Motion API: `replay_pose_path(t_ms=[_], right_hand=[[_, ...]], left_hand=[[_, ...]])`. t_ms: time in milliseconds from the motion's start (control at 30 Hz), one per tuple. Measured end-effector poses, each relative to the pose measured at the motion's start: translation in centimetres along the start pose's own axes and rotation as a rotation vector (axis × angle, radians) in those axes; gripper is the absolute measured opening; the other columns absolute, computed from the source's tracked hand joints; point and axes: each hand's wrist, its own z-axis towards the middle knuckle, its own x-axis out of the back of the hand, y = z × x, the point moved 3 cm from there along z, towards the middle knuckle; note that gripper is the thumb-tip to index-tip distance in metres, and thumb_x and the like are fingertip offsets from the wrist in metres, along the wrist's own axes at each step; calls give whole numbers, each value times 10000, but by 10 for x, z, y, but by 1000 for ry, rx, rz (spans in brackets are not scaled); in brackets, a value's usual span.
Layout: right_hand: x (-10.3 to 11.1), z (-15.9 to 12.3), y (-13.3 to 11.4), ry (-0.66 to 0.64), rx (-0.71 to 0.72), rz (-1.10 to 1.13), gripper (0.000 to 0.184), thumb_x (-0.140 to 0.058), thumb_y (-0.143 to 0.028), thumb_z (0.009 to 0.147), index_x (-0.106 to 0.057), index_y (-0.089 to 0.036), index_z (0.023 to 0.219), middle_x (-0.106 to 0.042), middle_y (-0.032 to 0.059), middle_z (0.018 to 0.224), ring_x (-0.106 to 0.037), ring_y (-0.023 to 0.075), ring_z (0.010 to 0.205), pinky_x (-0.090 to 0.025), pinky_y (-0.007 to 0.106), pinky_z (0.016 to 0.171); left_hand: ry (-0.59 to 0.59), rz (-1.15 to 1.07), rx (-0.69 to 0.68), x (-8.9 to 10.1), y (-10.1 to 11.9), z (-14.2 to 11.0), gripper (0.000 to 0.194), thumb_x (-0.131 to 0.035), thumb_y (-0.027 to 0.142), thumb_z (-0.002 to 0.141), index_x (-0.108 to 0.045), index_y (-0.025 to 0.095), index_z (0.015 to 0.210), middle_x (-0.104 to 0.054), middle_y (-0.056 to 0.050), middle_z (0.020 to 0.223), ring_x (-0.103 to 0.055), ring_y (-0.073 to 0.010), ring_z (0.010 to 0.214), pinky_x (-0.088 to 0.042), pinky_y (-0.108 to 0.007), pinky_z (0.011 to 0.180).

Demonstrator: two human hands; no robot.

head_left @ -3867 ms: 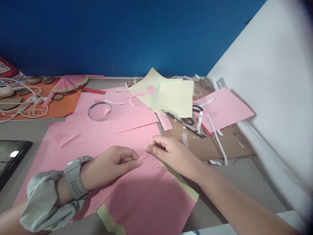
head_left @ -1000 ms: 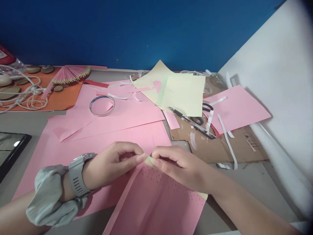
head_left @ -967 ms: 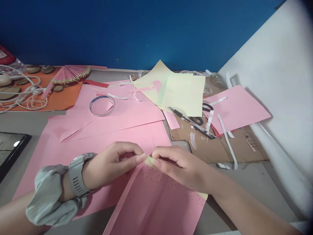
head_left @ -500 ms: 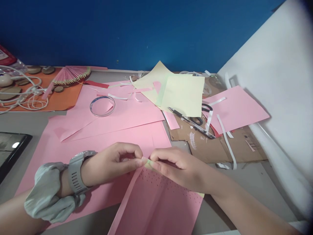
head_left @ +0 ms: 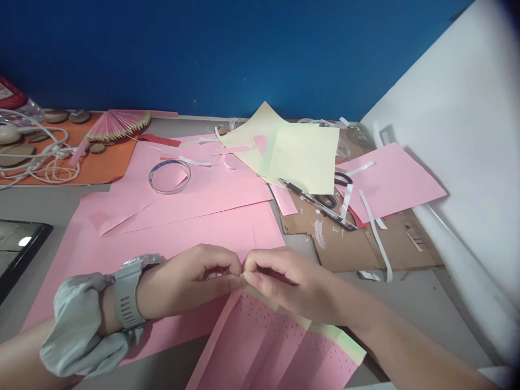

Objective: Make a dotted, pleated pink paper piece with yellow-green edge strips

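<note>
A pink sheet of paper (head_left: 280, 352) with rows of small dark marks and a pale green strip along its upper edge hangs from my hands at the front. Lengthwise creases run down it. My left hand (head_left: 199, 279) pinches its upper left corner between thumb and forefinger. Right beside it, my right hand (head_left: 288, 281) pinches the same upper edge, and the fingertips of both hands meet. The pinched corner itself is mostly hidden by the fingers. Under my left hand lie large pink sheets (head_left: 162, 244) on the table.
A clear tape ring (head_left: 169, 177) rests on the pink sheets. Pale yellow paper (head_left: 306, 157), a pen (head_left: 319, 203), partly covered scissors (head_left: 327, 201) and white strips lie over cardboard (head_left: 333, 249). A folded pink fan (head_left: 119, 125) and white cables (head_left: 57, 154) sit left, above a tablet-like device (head_left: 18, 252).
My hands have drawn together until their fingertips touch. The marked pink sheet has swung to the right, and more of its green edge and its creases show.
</note>
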Motion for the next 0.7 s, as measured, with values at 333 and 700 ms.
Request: replay_pose_path(t_ms=[333,700], right_hand=[[2,-1,-2,70,3,41,232,-407,-287,921,-382,-210,703,-350,-63,631,-304,84,534,-241,213,463],[9,-1,-2,150,27,-52,275,-413,-383,943,-435,-209,731,-362,-62,641,-325,90,564,-251,221,496]], left_hand=[[28,-48,-51,2,2,1,261,-427,352,924,-559,151,823,-481,27,716,-421,-104,669,-376,-209,643],[83,183,7,-4,-3,1,247,-399,329,919,-485,167,753,-404,43,685,-356,-99,629,-312,-216,577]])
